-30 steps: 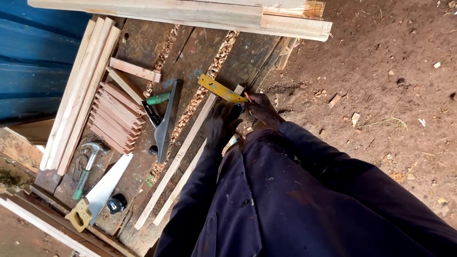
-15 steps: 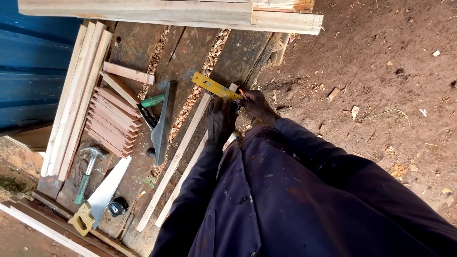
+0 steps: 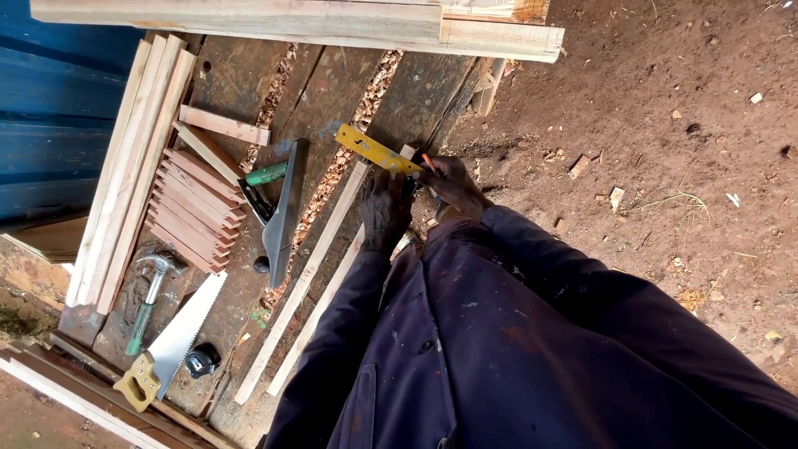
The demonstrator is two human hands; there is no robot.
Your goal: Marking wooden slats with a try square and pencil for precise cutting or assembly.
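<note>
My left hand (image 3: 386, 209) presses down on a yellow try square (image 3: 376, 150) that lies across the near end of a long thin wooden strip (image 3: 309, 274) on a dark plank workbench (image 3: 420, 91). My right hand (image 3: 450, 185) holds a pencil (image 3: 427, 161) with its tip at the square's blade, beside the strip's end. A second thin strip (image 3: 320, 320) lies alongside the first. Dark blue sleeves cover both my arms.
On the bench lie a stack of short reddish slats (image 3: 195, 208), long pale battens (image 3: 129, 166), a large black square with a green-handled tool (image 3: 278, 208), a hammer (image 3: 150, 291), a handsaw (image 3: 170, 341) and a tape measure (image 3: 201, 360). Thick timber (image 3: 291, 21) crosses the top. Bare dirt lies right.
The view has shifted slightly. My hands stay on the yellow square and the pencil at the strip's end, with only small movement.
</note>
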